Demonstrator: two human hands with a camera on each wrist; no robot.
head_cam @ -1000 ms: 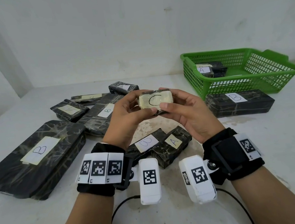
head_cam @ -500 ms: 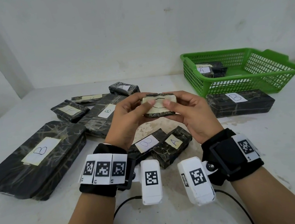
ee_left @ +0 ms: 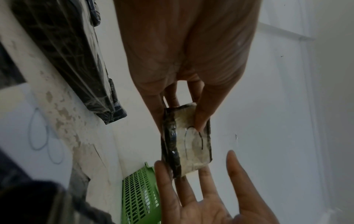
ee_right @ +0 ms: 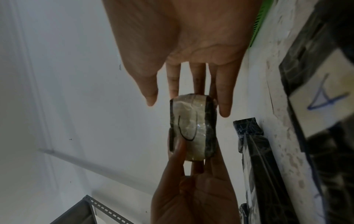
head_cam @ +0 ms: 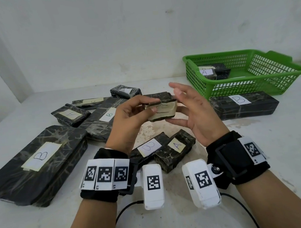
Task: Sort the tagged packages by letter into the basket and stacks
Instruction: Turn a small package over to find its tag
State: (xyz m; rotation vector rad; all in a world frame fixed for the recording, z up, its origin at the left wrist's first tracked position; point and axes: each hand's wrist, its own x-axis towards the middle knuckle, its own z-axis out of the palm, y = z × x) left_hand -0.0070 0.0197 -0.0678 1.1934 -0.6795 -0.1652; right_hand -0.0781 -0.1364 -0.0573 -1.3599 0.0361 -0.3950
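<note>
My left hand (head_cam: 141,108) pinches a small black-wrapped package tagged C (head_cam: 161,109) between thumb and fingers, above the middle of the table. In the left wrist view the C package (ee_left: 188,144) stands on edge with the thumb on its label. My right hand (head_cam: 188,109) is beside the package with straight, spread fingers; its fingertips (ee_right: 224,109) lie along the package's far side. The green basket (head_cam: 280,78) at the back right holds a package tagged A (head_cam: 207,72). A long B package (head_cam: 242,105) lies in front of the basket.
On the left lie a big B package (head_cam: 35,164), another B package (head_cam: 105,119) and smaller A packages (head_cam: 70,115). Two small packages, B (head_cam: 149,147) and A (head_cam: 176,148), lie under my hands. A wall runs along the back of the table.
The right hand has let go of the C package and spread its fingers. The left hand keeps the package and has tilted its label away from the head camera.
</note>
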